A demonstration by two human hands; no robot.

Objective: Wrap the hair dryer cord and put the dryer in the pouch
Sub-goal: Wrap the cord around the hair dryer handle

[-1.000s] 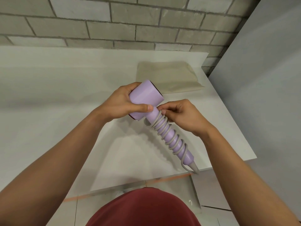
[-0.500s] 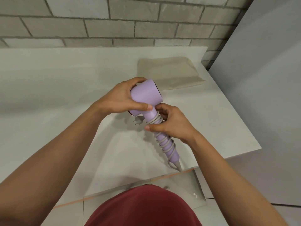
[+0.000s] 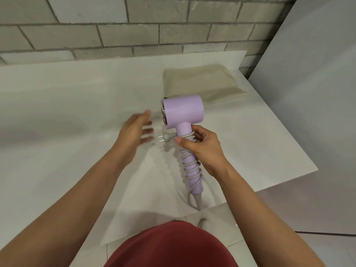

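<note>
Cord (image 3: 190, 166) lies coiled in a spiral down the handle of the lilac dryer (image 3: 183, 112), so I judge the wrapping step all but done. My right hand (image 3: 200, 149) is clamped round the upper handle, thumb pressed over the top turns; I read that grip as the thing that keeps the coils from springing loose, since the plug (image 3: 167, 137) pokes out free to the left just under the barrel and nothing else pins it. The dryer sits in the air above the white table (image 3: 57, 112), barrel up and far, handle slanting down toward me, with a short loop of cord hanging off the near end. My left hand (image 3: 135, 132) is off the dryer, fingers spread and blurred, to the left of the plug and holding nothing. The beige pouch (image 3: 200, 81) lies flat on the far right of the table, just beyond the barrel. It looks empty and collapsed, and I cannot make out where its mouth is. I expect the free hand is needed to lift and open it before the dryer can go in, barrel or handle first.
</note>
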